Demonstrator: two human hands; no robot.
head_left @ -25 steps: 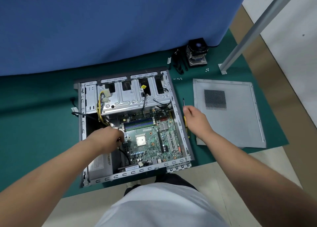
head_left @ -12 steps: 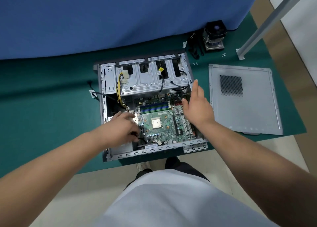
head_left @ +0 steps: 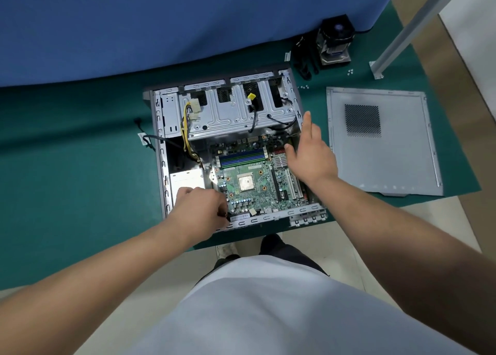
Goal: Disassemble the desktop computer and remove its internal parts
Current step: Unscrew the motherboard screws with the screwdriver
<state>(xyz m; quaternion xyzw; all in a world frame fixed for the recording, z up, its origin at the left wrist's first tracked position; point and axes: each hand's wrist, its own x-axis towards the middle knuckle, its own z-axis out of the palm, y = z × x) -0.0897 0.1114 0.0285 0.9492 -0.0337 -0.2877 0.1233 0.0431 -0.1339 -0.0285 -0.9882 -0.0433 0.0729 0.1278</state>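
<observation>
An open grey computer case [head_left: 161, 153] lies on its side on a green mat. Inside it are a green motherboard [head_left: 249, 193] with a bare CPU [head_left: 246, 183], blue memory slots [head_left: 241, 159], a metal drive cage [head_left: 230, 113] and a silver power supply [head_left: 186, 181]. My left hand [head_left: 200, 207] is at the case's near left, over the motherboard's corner, fingers curled round a black cable end. My right hand [head_left: 308, 153] hovers flat with straight fingers over the board's right edge and holds nothing.
The case's side panel [head_left: 381, 145] lies flat to the right. A removed CPU cooler [head_left: 335, 41] and black parts [head_left: 304, 61] sit at the back by the blue curtain, with small screws [head_left: 350, 71] nearby. A metal post [head_left: 397, 29] stands at the right.
My right hand moved from the screwdriver beside the case to over the motherboard's right edge and opened. My left hand shifted toward the near left corner. The camera tilted down.
</observation>
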